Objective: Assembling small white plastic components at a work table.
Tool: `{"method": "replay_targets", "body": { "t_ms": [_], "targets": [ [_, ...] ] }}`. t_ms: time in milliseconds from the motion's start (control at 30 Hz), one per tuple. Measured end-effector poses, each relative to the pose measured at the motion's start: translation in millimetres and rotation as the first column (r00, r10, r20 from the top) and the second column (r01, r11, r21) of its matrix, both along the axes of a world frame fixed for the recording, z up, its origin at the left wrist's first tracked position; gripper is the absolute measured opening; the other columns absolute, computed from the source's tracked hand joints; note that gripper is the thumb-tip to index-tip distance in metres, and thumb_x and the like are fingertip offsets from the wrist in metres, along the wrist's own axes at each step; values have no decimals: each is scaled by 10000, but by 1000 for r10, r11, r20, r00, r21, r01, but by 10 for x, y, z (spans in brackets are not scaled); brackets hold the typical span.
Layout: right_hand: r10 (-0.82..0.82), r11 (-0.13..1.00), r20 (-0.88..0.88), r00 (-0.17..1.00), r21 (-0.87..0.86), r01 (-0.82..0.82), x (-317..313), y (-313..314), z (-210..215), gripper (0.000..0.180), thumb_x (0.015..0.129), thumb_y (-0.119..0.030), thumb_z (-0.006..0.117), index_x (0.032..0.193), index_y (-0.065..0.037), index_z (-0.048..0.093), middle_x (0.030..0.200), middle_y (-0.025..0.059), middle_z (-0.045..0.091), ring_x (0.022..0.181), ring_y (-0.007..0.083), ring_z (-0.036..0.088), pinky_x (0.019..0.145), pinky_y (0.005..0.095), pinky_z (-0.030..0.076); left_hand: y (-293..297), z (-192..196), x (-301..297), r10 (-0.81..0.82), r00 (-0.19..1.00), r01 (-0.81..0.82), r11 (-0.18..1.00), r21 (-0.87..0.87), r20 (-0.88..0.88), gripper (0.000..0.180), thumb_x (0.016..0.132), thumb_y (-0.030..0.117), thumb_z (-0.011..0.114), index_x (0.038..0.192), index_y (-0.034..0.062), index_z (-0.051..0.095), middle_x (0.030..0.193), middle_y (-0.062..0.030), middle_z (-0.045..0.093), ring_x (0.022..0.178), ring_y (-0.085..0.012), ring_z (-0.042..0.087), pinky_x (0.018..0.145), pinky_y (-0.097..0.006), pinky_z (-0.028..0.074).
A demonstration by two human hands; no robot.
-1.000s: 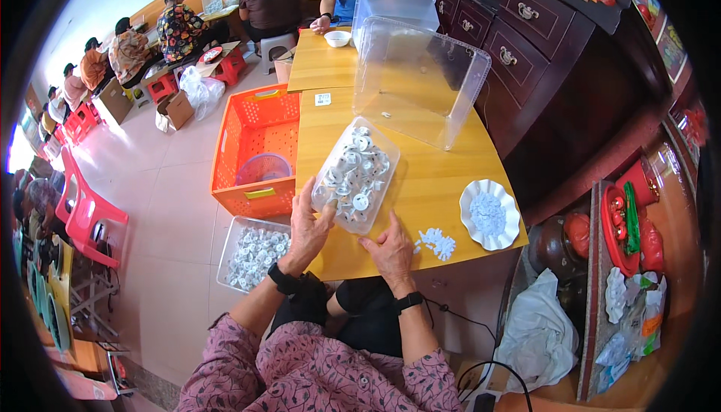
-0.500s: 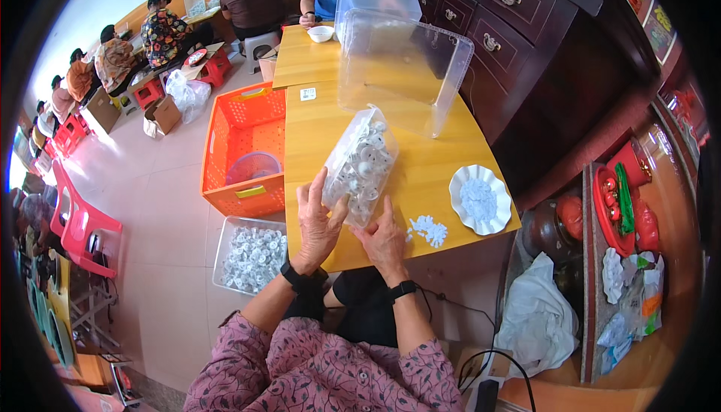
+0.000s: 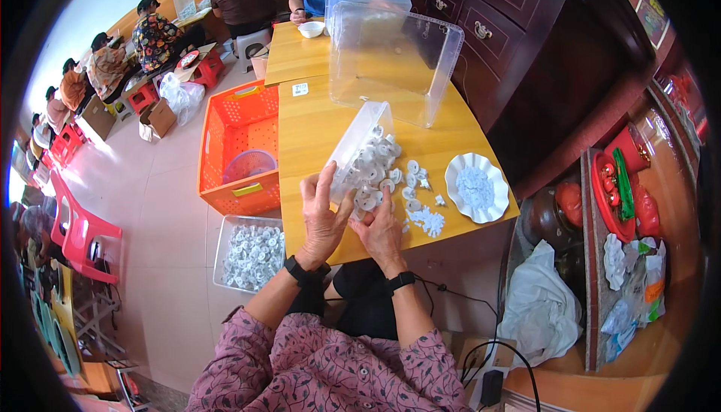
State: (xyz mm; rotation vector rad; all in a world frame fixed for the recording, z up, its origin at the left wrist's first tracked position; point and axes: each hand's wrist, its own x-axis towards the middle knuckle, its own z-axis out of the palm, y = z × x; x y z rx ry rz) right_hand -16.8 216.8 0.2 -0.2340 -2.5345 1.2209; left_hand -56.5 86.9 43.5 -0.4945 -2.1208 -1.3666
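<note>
The left hand [image 3: 321, 217] is spread flat against the side of a small clear tray [image 3: 359, 155], fingers up, propping it on edge near the front edge of the wooden table [image 3: 315, 123]. The right hand [image 3: 381, 233] cups the tray's lower end, fingers curled loosely at the pile. The tray stands tilted toward the right, and small white plastic parts [image 3: 383, 175] are sliding out of it onto the tabletop — a good share already lies loose beside the tray, while others remain inside, so the emptying looks roughly halfway through.

Just right of the spill sits a little heap of white bits [image 3: 426, 220], and beyond it, near the table's right front corner, a white scalloped dish [image 3: 476, 187]. Open wood between spill and dish leaves modest room. Behind, toward the far edge, a large clear bin [image 3: 390, 59] blocks that side. Off the left edge, an orange crate [image 3: 239, 149] stands on the floor, with a clear box of white parts [image 3: 251, 253] in front of it.
</note>
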Motion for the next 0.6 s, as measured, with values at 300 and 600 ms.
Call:
{"method": "replay_targets", "body": {
  "t_ms": [300,600],
  "targets": [
    [41,998,112,993,-58,-34,-29,16,39,1022,779,-232,823,1508,58,168,807,105,705,805,332,702,706,436,539,113,-54,-29,17,984,-34,995,-96,-175,607,786,33,769,1356,57,565,1147,-224,528,1033,-370,554,863,-427,504],
    [-51,991,-17,999,122,53,-72,0,-175,903,815,-201,771,1490,34,220,847,181,712,811,391,701,698,478,544,184,-24,-38,7,970,-49,985,-166,-245,599,752,41,808,1318,70,612,1167,-204,553,1050,-358,572,833,-416,528]
  ]
}}
